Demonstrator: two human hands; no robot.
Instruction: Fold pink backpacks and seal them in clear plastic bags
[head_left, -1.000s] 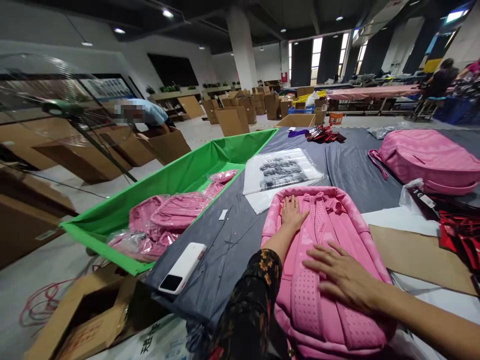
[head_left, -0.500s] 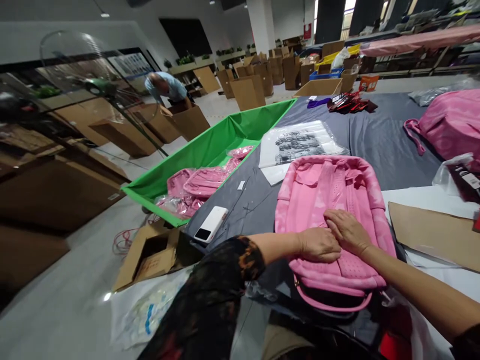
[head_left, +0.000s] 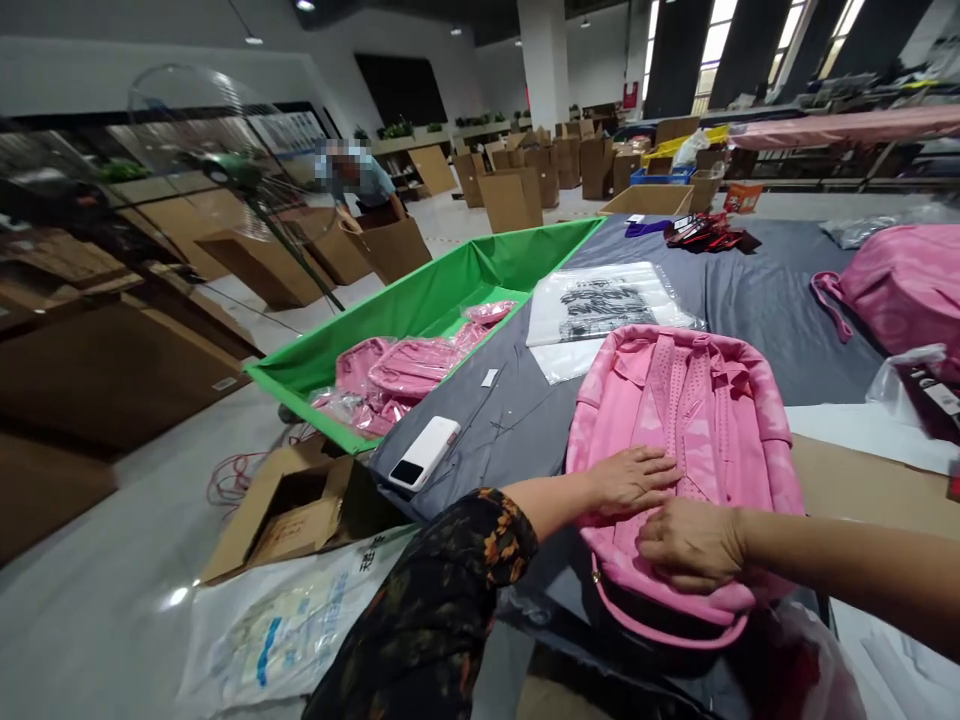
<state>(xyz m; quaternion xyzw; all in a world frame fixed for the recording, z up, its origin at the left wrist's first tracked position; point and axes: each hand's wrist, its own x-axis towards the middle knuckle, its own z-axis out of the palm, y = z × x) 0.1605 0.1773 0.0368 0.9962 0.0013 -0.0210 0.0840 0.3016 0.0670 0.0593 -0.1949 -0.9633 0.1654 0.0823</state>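
My hands press on a table covered in dark grey cloth [head_left: 750,290]. Under my palms lies a pink fabric backpack [head_left: 697,420], straps up. Beyond it, a clear plastic bag with black print [head_left: 604,300] lies flat. Left of my left hand, near the table's edge, rests a white rectangular power bank [head_left: 424,452]. Right of my right hand lies a brown cardboard sheet [head_left: 870,485], and farther off, a second pink backpack [head_left: 900,285].

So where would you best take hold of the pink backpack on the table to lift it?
Probably by the carry loop at the pink backpack's near end, reached from the person's side. It curves clear of the body over the table edge, leaving room for fingers. The left hand and right hand lie flat on the padded back nearby.
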